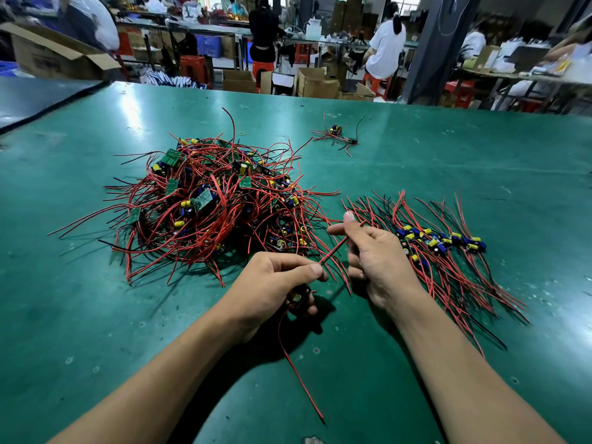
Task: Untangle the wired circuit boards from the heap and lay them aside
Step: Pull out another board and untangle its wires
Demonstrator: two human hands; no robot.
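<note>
Both my bare forearms reach in from the lower edge and angle toward each other. My left hand (pixel 278 283) is knuckles-up, its fingers curled round a board (pixel 298 299), with thumb and forefinger pinching a wire (pixel 336 248). My right hand (pixel 374 261), just beside it, pinches the same wire higher up, thumb tip raised, forefinger stretched leftward, other fingers curled.

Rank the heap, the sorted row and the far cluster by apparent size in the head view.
1. Heap
2. Sorted row
3. Far cluster, though its distance from the camera shrinks it somewhat.
</note>
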